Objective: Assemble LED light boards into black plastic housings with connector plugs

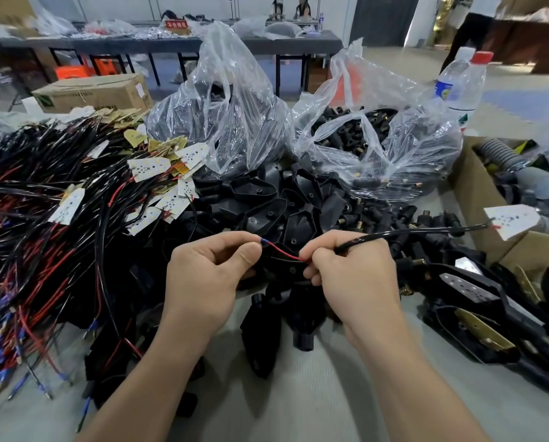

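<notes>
Head view, left hand (207, 282), right hand (354, 269) pinching 1 red wire (282, 251) (blue-tipped)

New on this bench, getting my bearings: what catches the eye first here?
At centre, the left hand pinches the blue-tipped end of a red wire, while the right hand grips the black cable running to an LED board at right. A tangle of wired boards sprawls on the left; behind the hands lie a heap of black housings and two clear bags.
</notes>
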Motion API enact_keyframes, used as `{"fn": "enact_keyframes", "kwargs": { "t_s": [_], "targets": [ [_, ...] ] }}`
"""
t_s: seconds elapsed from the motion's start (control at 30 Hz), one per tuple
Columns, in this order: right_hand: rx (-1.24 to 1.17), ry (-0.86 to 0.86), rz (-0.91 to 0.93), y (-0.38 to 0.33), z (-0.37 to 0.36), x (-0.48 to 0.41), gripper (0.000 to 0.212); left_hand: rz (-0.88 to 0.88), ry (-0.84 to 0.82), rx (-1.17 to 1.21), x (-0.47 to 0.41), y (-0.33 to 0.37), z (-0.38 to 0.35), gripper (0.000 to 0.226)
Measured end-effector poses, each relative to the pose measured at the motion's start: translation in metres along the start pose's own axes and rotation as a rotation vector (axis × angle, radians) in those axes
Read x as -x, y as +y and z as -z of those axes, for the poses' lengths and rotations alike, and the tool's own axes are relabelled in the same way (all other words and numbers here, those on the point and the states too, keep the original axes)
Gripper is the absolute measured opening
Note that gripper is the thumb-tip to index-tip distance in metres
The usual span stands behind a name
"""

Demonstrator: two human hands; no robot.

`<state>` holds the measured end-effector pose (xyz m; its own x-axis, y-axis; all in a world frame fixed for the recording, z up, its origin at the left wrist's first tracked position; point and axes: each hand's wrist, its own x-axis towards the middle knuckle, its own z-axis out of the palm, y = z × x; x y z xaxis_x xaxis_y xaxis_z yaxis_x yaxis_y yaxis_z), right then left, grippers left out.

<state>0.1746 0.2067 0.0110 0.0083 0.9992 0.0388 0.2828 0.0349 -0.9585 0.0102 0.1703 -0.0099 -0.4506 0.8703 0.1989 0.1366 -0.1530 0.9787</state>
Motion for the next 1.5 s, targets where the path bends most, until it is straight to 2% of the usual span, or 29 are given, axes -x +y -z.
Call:
{"fn": "enact_keyframes", "kwargs": {
  "t_s": [0.13, 0.23, 0.33, 0.53, 0.67, 0.93, 1.07, 1.23, 1.37, 1.5],
  "targets": [
    [-0.097, 0.012, -0.049, 0.004, 0.005, -0.006, 0.035, 0.046, 0.019, 0.127, -0.002, 0.002, 0.002, 0.019],
    [-0.078, -0.055, -0.020, 0.002, 0.009, -0.007, 0.032, 0.112, 0.054, 0.232, -0.003, 0.005, 0.002, 0.020],
    [0.007, -0.042, 0.052, 0.000, 0.011, -0.005, 0.036, 0.128, 0.082, 0.263, -0.002, 0.008, 0.000, 0.020],
    [0.062, 0.001, 0.092, -0.006, 0.012, 0.000, 0.042, 0.165, 0.140, 0.212, -0.001, 0.002, -0.003, 0.019],
    [0.013, 0.015, 0.083, -0.005, 0.010, -0.001, 0.043, 0.085, 0.153, -0.016, 0.002, -0.004, -0.003, 0.015],
    [0.116, -0.053, 0.088, -0.002, 0.014, -0.003, 0.043, 0.121, 0.197, 0.097, 0.001, -0.002, -0.001, 0.011],
    [0.134, -0.078, 0.123, 0.001, 0.015, -0.005, 0.042, 0.101, 0.100, 0.102, 0.002, 0.000, -0.003, 0.015],
    [-0.124, -0.051, 0.070, 0.003, 0.014, -0.008, 0.037, 0.096, -0.004, 0.160, 0.002, 0.003, -0.003, 0.023],
    [-0.346, -0.084, -0.009, 0.004, 0.014, -0.013, 0.043, 0.057, -0.054, 0.131, 0.003, 0.004, -0.002, 0.023],
    [-0.459, -0.070, -0.065, 0.002, 0.015, -0.012, 0.042, 0.045, -0.067, 0.165, 0.002, 0.005, -0.002, 0.023]
  ]
}}
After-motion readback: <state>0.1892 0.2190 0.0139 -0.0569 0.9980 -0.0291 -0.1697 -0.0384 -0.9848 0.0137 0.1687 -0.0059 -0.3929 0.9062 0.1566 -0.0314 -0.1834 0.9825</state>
